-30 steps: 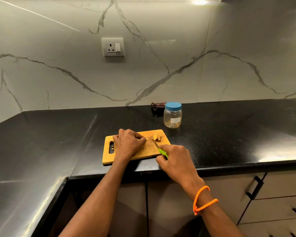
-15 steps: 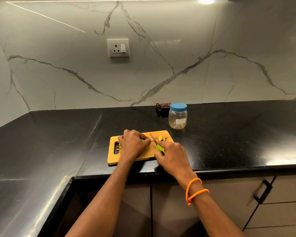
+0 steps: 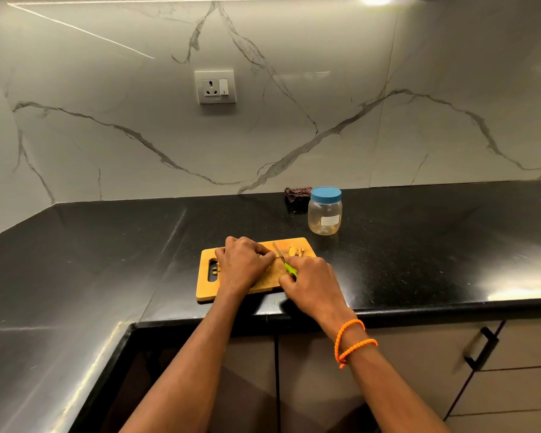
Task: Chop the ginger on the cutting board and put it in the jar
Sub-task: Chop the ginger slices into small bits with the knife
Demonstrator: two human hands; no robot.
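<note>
Head view puts my left hand (image 3: pixel 242 264) curled over the ginger on the board (image 3: pixel 206 285), pinning it so that the piece itself is hidden under my fingers. My right hand (image 3: pixel 313 282) is clenched around the green handle of the knife (image 3: pixel 284 260), with the blade angled down just beside my left fingertips. A few cut slices (image 3: pixel 295 251) lie at the board's far right corner, and small bits sit by the handle slot.

The risk I see is the blade running so close to my knuckles: a slip on the ginger could nick a finger. The board also sits near the counter (image 3: pixel 419 260) edge, so hard pressure might shift it.

The jar (image 3: pixel 324 215) stands behind the board, blue lid on. It looks nearly empty, with perhaps a few pieces at the bottom; I can't tell.
</note>
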